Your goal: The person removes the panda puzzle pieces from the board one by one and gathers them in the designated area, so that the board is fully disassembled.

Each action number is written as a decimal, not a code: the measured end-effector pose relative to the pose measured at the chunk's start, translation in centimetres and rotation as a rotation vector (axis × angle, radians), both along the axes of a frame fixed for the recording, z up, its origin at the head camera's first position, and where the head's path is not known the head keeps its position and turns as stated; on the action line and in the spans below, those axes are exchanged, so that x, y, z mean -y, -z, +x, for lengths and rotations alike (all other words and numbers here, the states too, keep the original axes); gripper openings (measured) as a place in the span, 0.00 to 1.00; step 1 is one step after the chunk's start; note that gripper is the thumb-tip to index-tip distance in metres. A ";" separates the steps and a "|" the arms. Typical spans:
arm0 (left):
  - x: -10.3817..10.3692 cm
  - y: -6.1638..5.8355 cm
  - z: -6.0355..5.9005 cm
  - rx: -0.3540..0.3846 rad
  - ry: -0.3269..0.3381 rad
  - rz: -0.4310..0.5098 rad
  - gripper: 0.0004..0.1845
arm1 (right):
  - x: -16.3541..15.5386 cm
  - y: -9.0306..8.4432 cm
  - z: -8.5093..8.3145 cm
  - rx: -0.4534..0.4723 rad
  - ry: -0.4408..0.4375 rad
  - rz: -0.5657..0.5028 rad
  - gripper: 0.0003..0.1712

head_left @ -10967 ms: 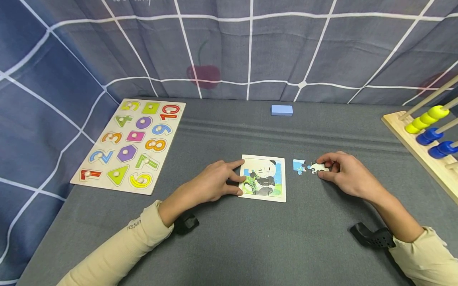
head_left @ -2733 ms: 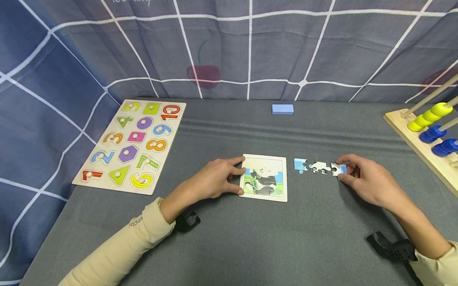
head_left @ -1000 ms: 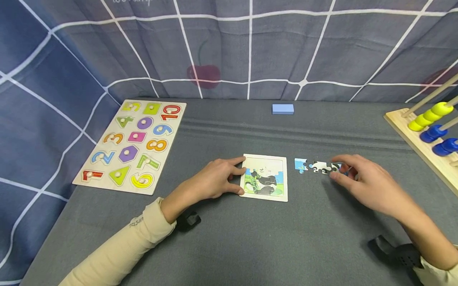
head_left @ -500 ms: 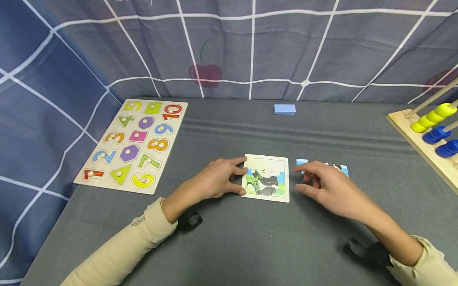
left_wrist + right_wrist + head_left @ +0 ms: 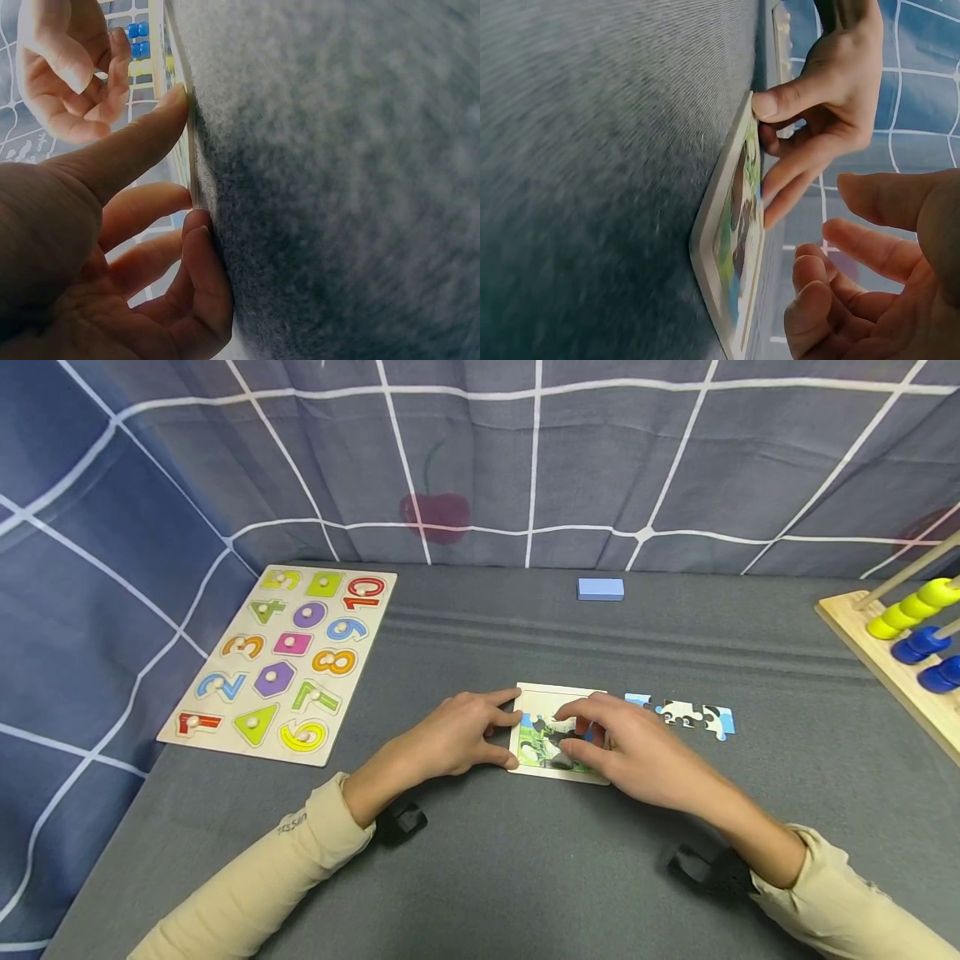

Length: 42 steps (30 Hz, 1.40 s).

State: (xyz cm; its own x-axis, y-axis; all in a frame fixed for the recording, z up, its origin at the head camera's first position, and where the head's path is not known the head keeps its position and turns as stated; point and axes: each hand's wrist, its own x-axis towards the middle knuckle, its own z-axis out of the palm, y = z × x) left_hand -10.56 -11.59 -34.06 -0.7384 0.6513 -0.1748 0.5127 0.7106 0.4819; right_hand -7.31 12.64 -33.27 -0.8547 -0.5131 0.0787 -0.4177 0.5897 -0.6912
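A square wooden panda jigsaw puzzle lies flat in the head view, its upper strip bare pale wood. My left hand rests at its left edge, thumb at the near corner and fingertips along the side. My right hand hovers over the puzzle's right part, thumb and fingers apart with nothing between them; the right wrist view shows this gap too. It hides part of the panda picture. Right of the puzzle lie three loose jigsaw pieces in a row: a blue one partly covered, a panda-face one and a blue-and-white one.
A wooden number and shape peg board lies at the left. A blue block sits at the back near the gridded curtain. On the far right stands a wooden bead abacus with yellow and blue beads.
The panda's head has left the puzzle, and its pieces now lie in the row at the right. My right hand let go of the last piece and moved left over the puzzle; my left hand stayed.
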 end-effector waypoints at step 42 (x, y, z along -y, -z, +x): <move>-0.1 -0.1 0.0 0.018 -0.007 -0.015 0.33 | 3.3 1.8 -2.1 0.075 0.046 0.202 0.18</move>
